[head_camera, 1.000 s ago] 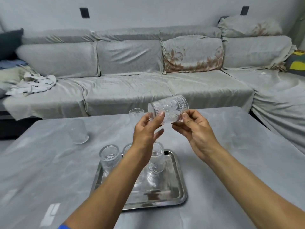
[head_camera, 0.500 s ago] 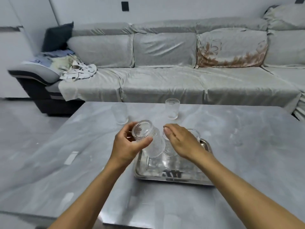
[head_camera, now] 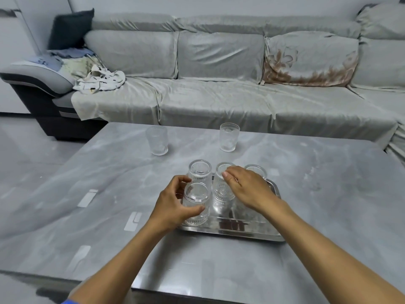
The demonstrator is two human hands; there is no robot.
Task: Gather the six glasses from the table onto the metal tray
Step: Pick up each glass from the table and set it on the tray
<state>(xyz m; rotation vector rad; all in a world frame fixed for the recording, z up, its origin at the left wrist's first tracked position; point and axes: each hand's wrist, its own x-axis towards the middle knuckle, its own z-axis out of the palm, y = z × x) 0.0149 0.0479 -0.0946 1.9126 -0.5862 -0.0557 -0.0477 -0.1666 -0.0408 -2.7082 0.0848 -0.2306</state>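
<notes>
— Status?
— My left hand [head_camera: 175, 205] wraps the fourth ribbed clear glass [head_camera: 196, 204], setting it on the shiny metal tray [head_camera: 252, 234]; right hand [head_camera: 247, 189] hovers loosely spread.
— Next?
— Two upright ribbed glasses [head_camera: 157, 140] wait on the grey marble table [head_camera: 306, 172]; I judge a far reach.

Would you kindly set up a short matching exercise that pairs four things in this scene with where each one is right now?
Things:
1. glass in the left hand
2. glass with the scalloped rim
3. dark cushion
4. metal tray

Places:
A. far end of the sofa, on the left
B. near left corner of the tray
C. on the table, under both hands
D. bare table, far side, to the right

Pairs: 1-B, 2-D, 3-A, 4-C
</notes>
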